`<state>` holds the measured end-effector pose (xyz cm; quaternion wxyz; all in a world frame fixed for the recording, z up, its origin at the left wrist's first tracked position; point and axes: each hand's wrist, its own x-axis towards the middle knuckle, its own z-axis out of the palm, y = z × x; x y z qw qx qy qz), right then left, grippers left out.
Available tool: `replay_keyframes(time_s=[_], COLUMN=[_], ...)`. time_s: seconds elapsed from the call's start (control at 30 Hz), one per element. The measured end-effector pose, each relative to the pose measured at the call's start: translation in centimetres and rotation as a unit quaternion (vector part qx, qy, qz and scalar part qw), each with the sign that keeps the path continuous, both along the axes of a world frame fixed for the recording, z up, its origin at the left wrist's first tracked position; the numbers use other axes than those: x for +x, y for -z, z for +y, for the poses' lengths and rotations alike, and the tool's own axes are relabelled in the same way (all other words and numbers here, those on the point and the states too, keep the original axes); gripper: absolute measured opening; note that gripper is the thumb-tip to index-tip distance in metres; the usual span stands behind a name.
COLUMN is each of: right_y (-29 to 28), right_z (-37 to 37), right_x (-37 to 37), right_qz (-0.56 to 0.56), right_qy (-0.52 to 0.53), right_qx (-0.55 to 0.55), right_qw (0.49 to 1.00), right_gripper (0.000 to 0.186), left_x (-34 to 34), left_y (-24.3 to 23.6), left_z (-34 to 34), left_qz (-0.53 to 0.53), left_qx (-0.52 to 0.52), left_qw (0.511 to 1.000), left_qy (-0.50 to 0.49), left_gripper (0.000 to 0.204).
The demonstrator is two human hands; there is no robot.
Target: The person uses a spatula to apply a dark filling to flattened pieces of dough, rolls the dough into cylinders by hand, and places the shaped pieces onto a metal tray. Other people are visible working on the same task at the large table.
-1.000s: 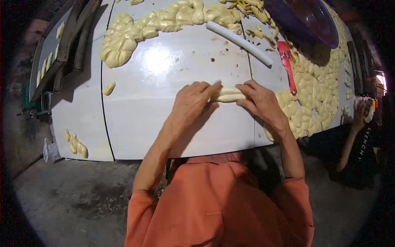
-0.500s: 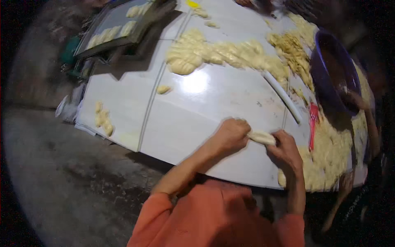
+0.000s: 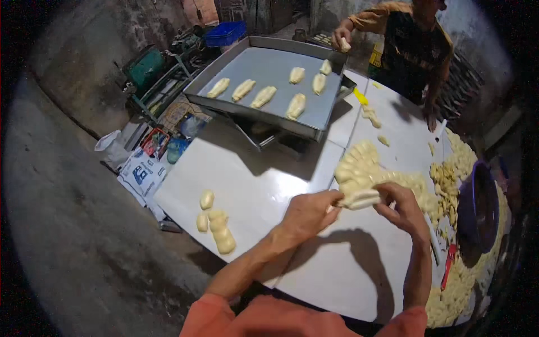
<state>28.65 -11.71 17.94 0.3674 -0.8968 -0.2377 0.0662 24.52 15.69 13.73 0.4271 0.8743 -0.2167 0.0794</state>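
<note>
A pale shaped dough piece is held up by its two ends above the white table. My left hand is closed on its left end, and my right hand grips the right end between thumb and fingers. Just beyond it lies a mass of pressed-together dough lumps. Farther off to the left stands a raised metal tray with several similar dough pieces laid apart on it. A few smooth dough lumps rest near the table's left edge.
A purple basin stands at the right, beside a brownish-yellow heap and spread-out dough. Near it lie a red tool and a white rod. Across the table, a co-worker holds a dough piece near the tray.
My view has swung up and left, bringing the whole tray and the co-worker into sight. Both hands have lifted the dough piece farther out over the table.
</note>
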Motion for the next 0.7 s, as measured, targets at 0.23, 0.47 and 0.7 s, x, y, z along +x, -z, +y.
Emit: replay_keyframes(time_s=[0.23,0.47,0.7], right_y=[-3.4,-2.8,3.4], right_z=[18.3,28.1,29.0], right_x=[16.5,34.7,49.2], right_qz=[-0.056,-0.192,-0.266], right_qy=[-0.082,-0.159,-0.139], right_qx=[-0.028,-0.118,-0.176], right_qw=[0.995,0.961,0.938], right_gripper=[0.04,0.036,0.057], left_x=[10.3,24.3,33.7], left_y=[-4.4,-4.1,-2.6], left_z=[14.9,20.7,18.7], left_qz=[-0.048,-0.049,0.019], left_qx=[0.045,0.093,0.084], left_qw=[0.985,0.963,0.967], left_qy=[-0.157,-0.247,-0.239], left_gripper=[0.027,0.031,0.031])
